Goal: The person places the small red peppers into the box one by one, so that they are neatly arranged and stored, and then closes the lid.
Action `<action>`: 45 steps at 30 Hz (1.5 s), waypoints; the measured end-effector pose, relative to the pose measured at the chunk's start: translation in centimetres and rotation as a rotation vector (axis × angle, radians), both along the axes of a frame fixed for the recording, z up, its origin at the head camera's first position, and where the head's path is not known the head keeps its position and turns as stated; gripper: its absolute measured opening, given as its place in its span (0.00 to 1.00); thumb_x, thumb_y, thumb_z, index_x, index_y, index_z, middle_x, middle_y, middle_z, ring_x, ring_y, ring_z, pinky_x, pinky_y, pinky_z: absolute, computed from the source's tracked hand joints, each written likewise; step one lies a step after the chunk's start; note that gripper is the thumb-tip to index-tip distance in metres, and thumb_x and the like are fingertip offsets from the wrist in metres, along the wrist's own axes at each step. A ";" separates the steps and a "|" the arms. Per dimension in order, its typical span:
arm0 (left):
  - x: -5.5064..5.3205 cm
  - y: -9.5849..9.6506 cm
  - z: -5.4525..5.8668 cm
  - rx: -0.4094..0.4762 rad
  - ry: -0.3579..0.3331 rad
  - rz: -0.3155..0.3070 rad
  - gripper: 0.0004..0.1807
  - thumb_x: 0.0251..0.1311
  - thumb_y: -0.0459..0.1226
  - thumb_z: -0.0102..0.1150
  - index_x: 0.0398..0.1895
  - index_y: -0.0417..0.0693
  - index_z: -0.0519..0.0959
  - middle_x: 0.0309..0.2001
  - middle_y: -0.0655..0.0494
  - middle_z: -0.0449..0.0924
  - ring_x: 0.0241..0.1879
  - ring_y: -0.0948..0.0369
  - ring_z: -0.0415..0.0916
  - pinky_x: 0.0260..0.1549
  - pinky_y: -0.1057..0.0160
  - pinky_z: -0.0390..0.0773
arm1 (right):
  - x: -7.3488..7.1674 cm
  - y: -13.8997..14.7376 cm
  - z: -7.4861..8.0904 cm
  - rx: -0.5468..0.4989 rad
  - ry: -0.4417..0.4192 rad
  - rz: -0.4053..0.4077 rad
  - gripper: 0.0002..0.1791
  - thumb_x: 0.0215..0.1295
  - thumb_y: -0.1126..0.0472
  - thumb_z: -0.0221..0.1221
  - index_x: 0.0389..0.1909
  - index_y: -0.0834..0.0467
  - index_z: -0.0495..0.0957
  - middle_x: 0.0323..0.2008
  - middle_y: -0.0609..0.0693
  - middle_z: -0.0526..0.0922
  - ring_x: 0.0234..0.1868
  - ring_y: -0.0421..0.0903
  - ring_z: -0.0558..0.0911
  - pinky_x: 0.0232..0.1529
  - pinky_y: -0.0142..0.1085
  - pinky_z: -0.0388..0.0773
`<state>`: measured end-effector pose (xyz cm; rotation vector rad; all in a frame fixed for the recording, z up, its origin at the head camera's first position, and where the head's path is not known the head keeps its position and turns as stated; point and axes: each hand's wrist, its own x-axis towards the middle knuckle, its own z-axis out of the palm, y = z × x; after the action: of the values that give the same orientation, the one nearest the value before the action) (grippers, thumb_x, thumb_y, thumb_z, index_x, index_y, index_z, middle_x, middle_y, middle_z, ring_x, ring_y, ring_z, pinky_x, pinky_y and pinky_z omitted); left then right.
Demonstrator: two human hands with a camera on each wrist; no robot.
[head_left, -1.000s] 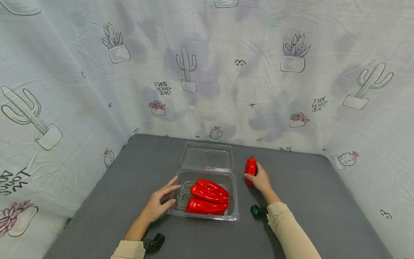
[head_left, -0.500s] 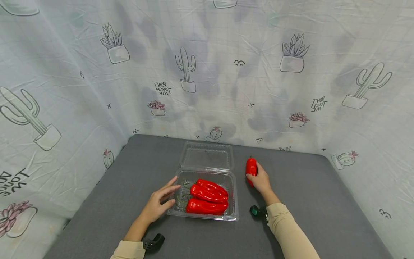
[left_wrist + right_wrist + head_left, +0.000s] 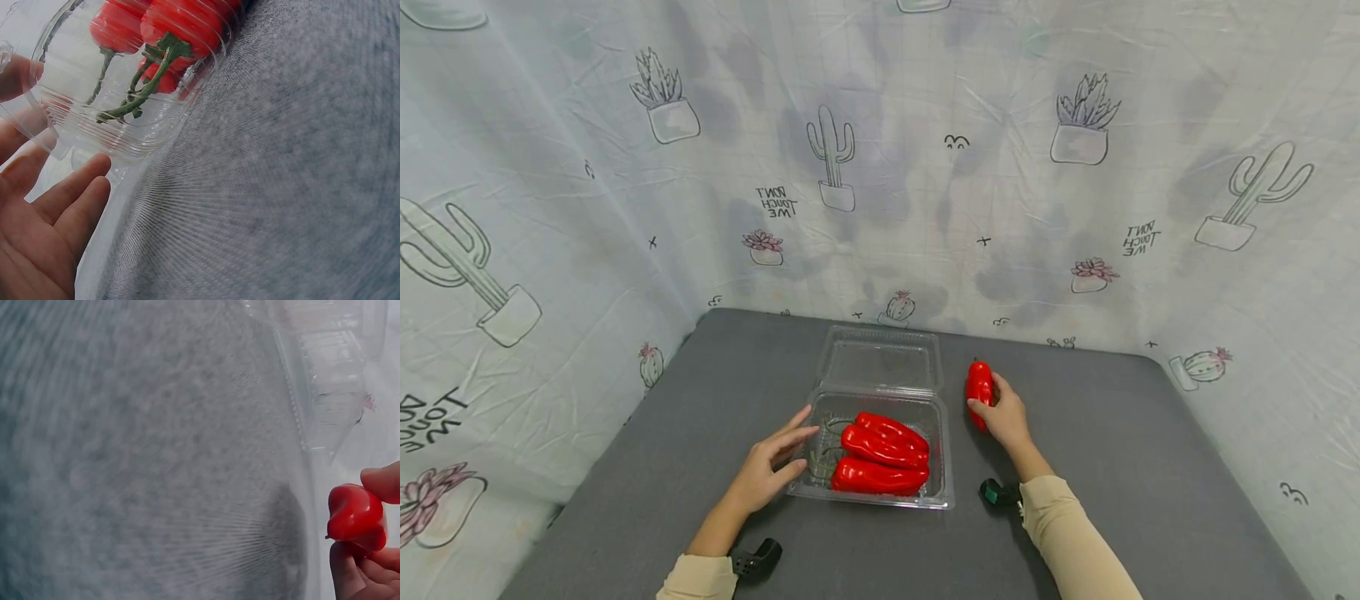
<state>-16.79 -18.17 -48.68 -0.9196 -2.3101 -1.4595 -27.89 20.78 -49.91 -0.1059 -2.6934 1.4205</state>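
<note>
My right hand (image 3: 1006, 412) grips a long red pepper (image 3: 980, 382) to the right of the plastic box, its stem pointing away from me. In the right wrist view the pepper's blunt tip (image 3: 355, 512) shows between thumb and fingers, over the cloth. A clear hinged box (image 3: 946, 457) stands with its lid (image 3: 880, 360) folded back flat. Inside lie several red peppers (image 3: 883, 477) side by side, green stems toward the left. My left hand (image 3: 760, 473) rests at the box's left side with spread, extended fingers; in the left wrist view the fingertips (image 3: 97, 164) are right by its ribbed wall.
A grey cloth-covered table (image 3: 1120, 467) lies under everything. Patterned fabric (image 3: 910, 167) with cactus prints hangs at the back and both sides. Dark wrist devices (image 3: 757, 560) sit at both cuffs, low over the table.
The right hand, with the pepper in it, has shifted only slightly, ending a little to the left and farther off. The left hand, box and peppers inside have stayed put.
</note>
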 end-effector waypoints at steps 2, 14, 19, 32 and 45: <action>0.0 0.0 0.0 0.002 0.005 -0.002 0.22 0.54 0.21 0.56 0.55 0.25 0.72 0.62 0.21 0.59 0.64 0.54 0.66 0.53 0.60 0.77 | 0.1 -0.1 0.3 -0.038 0.001 0.008 0.39 0.59 0.63 0.61 0.69 0.68 0.56 0.63 0.70 0.67 0.61 0.63 0.70 0.60 0.55 0.70; -0.1 0.0 0.1 -0.005 0.012 0.005 0.22 0.54 0.20 0.57 0.55 0.25 0.73 0.62 0.21 0.60 0.62 0.49 0.69 0.53 0.64 0.76 | 1.0 -0.4 2.2 -0.212 0.037 0.072 0.40 0.60 0.66 0.62 0.70 0.65 0.54 0.69 0.64 0.61 0.68 0.59 0.63 0.65 0.51 0.65; 0.0 0.0 0.2 -0.005 0.008 0.006 0.22 0.54 0.21 0.57 0.54 0.25 0.73 0.62 0.21 0.60 0.63 0.50 0.68 0.53 0.64 0.76 | 1.5 -0.7 2.9 -0.259 0.071 0.107 0.40 0.60 0.66 0.62 0.70 0.65 0.55 0.69 0.63 0.61 0.68 0.59 0.64 0.64 0.50 0.66; 0.0 0.0 0.3 -0.006 0.011 0.000 0.22 0.54 0.21 0.56 0.54 0.25 0.72 0.62 0.20 0.60 0.63 0.52 0.68 0.53 0.63 0.76 | 2.5 -1.9 4.5 -0.283 0.097 0.200 0.40 0.60 0.63 0.63 0.71 0.62 0.56 0.68 0.62 0.64 0.66 0.58 0.67 0.62 0.51 0.69; 0.1 0.1 0.4 -0.018 -0.005 0.009 0.22 0.54 0.21 0.57 0.55 0.25 0.72 0.62 0.21 0.60 0.61 0.43 0.68 0.53 0.60 0.77 | 3.3 -3.2 5.5 -0.295 0.119 0.348 0.38 0.58 0.67 0.64 0.69 0.64 0.59 0.63 0.65 0.69 0.61 0.60 0.72 0.58 0.51 0.73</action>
<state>-16.70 -18.08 -48.27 -0.9094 -2.3320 -1.4414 -24.54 17.55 -44.42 0.4325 -2.4733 1.8454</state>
